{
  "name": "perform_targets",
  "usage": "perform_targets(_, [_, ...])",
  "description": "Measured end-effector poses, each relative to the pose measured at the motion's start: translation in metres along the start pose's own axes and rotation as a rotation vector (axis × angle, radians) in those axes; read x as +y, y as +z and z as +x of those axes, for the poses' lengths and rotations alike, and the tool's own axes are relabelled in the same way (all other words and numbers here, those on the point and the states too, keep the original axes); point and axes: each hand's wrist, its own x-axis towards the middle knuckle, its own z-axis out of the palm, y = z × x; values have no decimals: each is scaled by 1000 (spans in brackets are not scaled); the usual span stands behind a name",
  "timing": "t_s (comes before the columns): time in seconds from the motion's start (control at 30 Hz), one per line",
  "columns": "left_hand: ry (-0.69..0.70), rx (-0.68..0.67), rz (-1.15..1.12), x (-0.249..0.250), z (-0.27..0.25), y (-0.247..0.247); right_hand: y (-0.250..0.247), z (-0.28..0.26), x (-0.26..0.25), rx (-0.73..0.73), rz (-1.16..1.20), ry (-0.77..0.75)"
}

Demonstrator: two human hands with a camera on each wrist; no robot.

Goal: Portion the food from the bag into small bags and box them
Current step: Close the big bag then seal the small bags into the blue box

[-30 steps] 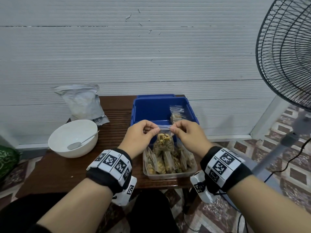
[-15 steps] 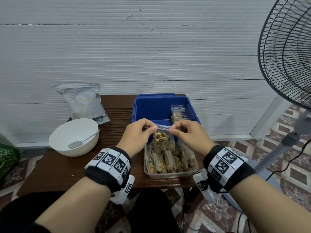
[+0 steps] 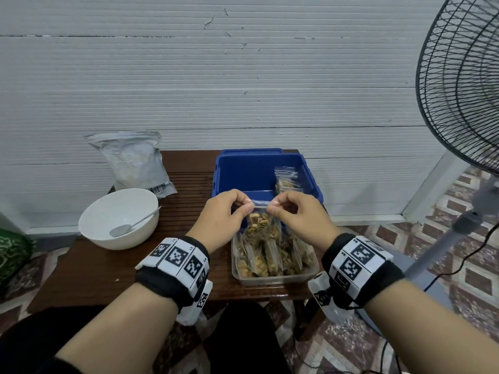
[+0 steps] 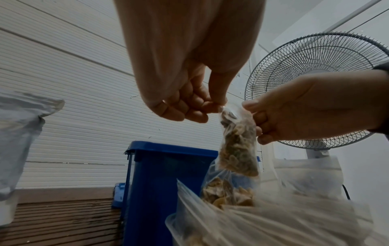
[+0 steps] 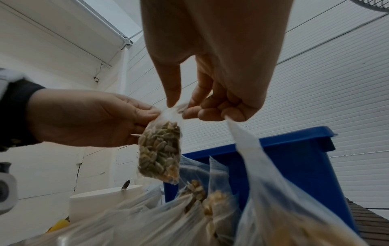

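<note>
The small bag [image 3: 260,225] has come up a little since a second ago. The left hand [image 3: 220,215] and the right hand [image 3: 298,217] each pinch its top strip, in the middle of the frame, above the clear tub [image 3: 272,278]. If the top is not pressed tight, nuts may spill into the blue box [image 3: 259,171].

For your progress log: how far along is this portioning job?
Done: several filled bags stand in the clear tub, and a few lie in the blue box. In hand: left hand and right hand pinch the top of a small filled bag. Left: boxing this bag and the tub's.
</note>
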Motion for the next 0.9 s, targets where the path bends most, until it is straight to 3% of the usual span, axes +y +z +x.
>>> perform_targets(0.17, [-1,-22,-85,-1,-2,6,0,1,-1,14,-59,-43])
perform_targets(0.43, [43,-13,-31,-4,-1,7,1,-2,-2,-23,-38,-72])
perform_targets(0.67, [-71,36,-197,-10,-1,4,2,1,-1,-42,-36,-61])
perform_targets(0.9, [-60,82,-301,-9,3,2,-1,10,-6,-77,-180,-135])
